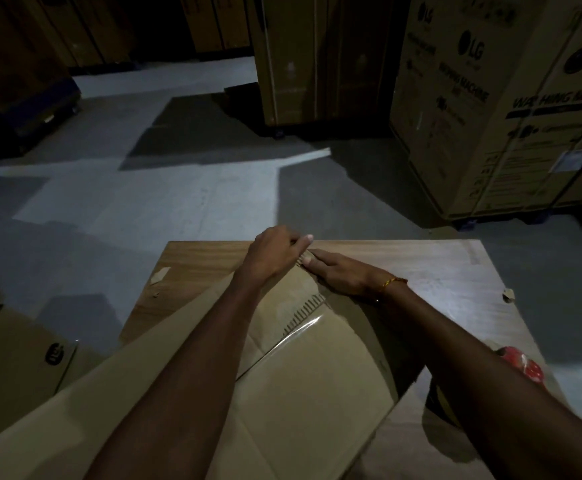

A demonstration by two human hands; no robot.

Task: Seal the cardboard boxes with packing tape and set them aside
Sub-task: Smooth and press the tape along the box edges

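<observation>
A brown cardboard box (317,382) lies on a wooden table (438,271), one corner pointing away from me. A clear strip of packing tape (296,332) runs along its top seam toward that far corner. My left hand (275,254) is curled at the far corner, its thumb and fingers pinching the box edge or the tape end there. My right hand (341,270) lies flat beside it, fingers straight, pressing on the same corner. A red tape dispenser (521,367) rests on the table at the right, partly hidden by my right forearm.
Tall appliance cartons (497,109) stand on the floor at the back right, and more cartons (317,57) stand behind. Flattened cardboard (16,355) lies at the left below the table. Small paper scraps (159,274) sit on the tabletop. The room is dim.
</observation>
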